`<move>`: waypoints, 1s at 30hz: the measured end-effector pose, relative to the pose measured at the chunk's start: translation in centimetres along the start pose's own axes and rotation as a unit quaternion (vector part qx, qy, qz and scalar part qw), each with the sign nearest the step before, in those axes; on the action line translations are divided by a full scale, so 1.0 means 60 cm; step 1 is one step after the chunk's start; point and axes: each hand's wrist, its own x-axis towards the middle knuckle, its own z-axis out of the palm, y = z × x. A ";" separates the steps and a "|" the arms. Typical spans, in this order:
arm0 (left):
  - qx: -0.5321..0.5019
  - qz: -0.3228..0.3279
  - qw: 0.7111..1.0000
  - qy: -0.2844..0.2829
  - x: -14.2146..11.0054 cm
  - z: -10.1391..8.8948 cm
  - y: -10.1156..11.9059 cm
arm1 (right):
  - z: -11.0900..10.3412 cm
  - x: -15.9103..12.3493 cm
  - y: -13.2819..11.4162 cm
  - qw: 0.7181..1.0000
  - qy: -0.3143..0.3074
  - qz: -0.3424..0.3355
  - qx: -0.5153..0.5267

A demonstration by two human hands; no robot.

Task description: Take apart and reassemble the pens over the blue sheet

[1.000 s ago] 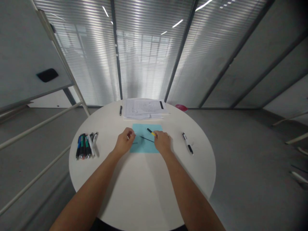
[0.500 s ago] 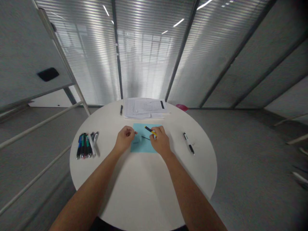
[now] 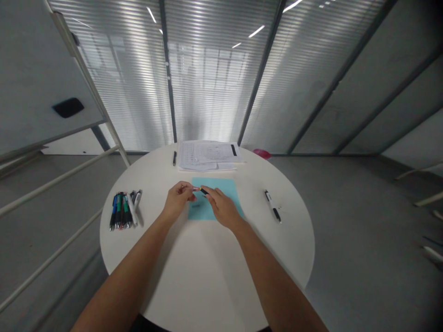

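Both my hands meet over a light blue sheet (image 3: 221, 189) in the middle of a round white table (image 3: 207, 258). My right hand (image 3: 221, 207) pinches a short black and yellow pen part (image 3: 203, 190) and points it left. My left hand (image 3: 178, 200) is closed in a pinch on a small pale piece (image 3: 194, 188) that touches the pen part's tip. A small dark bit (image 3: 196, 206) lies on the blue sheet below the hands.
A bundle of several pens (image 3: 123, 210) lies at the table's left. A black and white pen (image 3: 272, 206) lies at the right. A paper stack (image 3: 207, 155) and a dark pen (image 3: 174, 158) sit at the far edge. A whiteboard stand (image 3: 41, 92) rises at the left.
My right hand has moved left across the blue sheet with the pen part, bringing it to my left hand's fingertips. The thin black rod seen on the sheet earlier is no longer visible.
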 end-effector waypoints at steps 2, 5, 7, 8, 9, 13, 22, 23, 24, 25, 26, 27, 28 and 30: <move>0.003 -0.001 1.000 -0.001 -0.002 0.000 0.002 | 0.002 0.000 -0.001 1.000 0.006 0.003 0.005; 0.011 -0.010 1.000 0.002 -0.005 0.003 0.006 | 0.002 0.001 0.000 1.000 0.016 0.008 0.012; 0.017 -0.012 1.000 -0.002 -0.006 0.004 0.007 | 0.003 0.000 0.000 1.000 0.014 0.004 0.017; 0.020 -0.012 1.000 -0.006 -0.006 0.005 0.007 | 0.003 0.000 0.000 1.000 0.012 0.001 0.019; 0.022 -0.011 1.000 -0.010 -0.006 0.005 0.006 | 0.003 0.000 -0.001 1.000 0.010 -0.002 0.022; 0.031 -0.011 0.999 -0.016 -0.006 0.003 0.004 | 0.003 0.000 -0.004 0.999 -0.006 -0.009 0.030; 0.050 0.001 0.999 -0.009 -0.006 -0.002 0.006 | 0.000 -0.003 -0.008 0.999 -0.021 -0.017 0.028; 0.051 0.001 0.999 -0.010 -0.007 -0.001 0.005 | 0.000 -0.003 -0.008 0.999 -0.019 -0.017 0.028; 0.050 0.000 0.999 -0.010 -0.007 0.000 0.005 | -0.001 -0.003 -0.008 0.999 -0.016 -0.016 0.027; 0.048 -0.002 0.999 -0.009 -0.007 0.001 0.005 | -0.001 -0.003 -0.008 0.999 -0.014 -0.015 0.025; 0.047 -0.004 0.999 -0.009 -0.007 0.001 0.005 | -0.001 -0.003 -0.008 1.000 -0.013 -0.014 0.023; 0.046 -0.005 0.999 -0.007 -0.007 0.001 0.004 | -0.001 -0.003 -0.009 1.000 -0.014 -0.014 0.022; 0.047 -0.005 0.999 -0.006 -0.006 0.001 0.004 | -0.001 -0.003 -0.010 1.000 -0.017 -0.014 0.021; 0.055 -0.004 0.998 -0.002 -0.004 -0.001 0.002 | -0.001 -0.003 -0.011 0.999 -0.022 -0.015 0.022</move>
